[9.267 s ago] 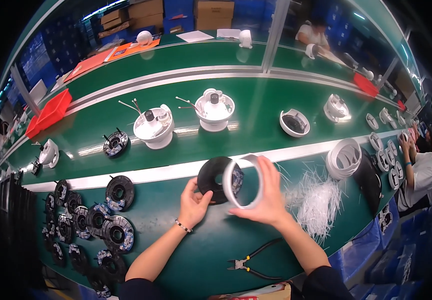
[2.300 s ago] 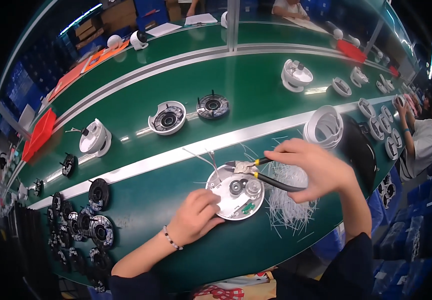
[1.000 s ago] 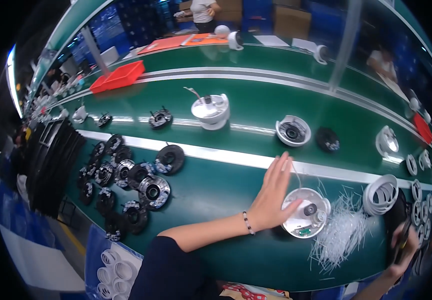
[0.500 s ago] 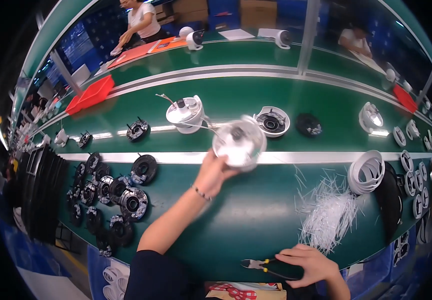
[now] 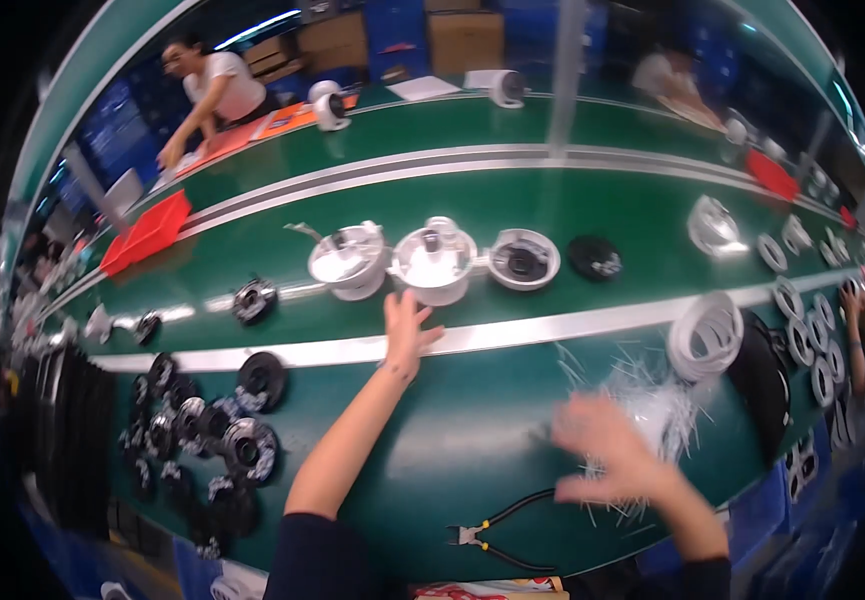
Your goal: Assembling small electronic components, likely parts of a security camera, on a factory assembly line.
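Note:
My left hand (image 5: pixel 407 328) reaches far forward with fingers spread, just below a white round housing (image 5: pixel 434 263) standing on the green conveyor belt (image 5: pixel 472 205). It holds nothing. My right hand (image 5: pixel 607 455) is blurred, fingers apart and empty, over the near green table beside a heap of thin white cable ties (image 5: pixel 652 400). A pair of black-handled pliers (image 5: pixel 497 530) lies on the table near the front edge, left of my right hand.
Two more white housings (image 5: pixel 347 262) (image 5: pixel 522 258) flank the middle one, with a black disc (image 5: pixel 594 256) further right. Black round parts (image 5: pixel 202 430) cluster at the left. White rings (image 5: pixel 704 335) stack at the right. A person works at the far side; another person's arm (image 5: pixel 857 340) shows at right.
My left hand has set the white housing down on the belt and let go. My right hand has left the pliers on the table and moved up toward the cable ties.

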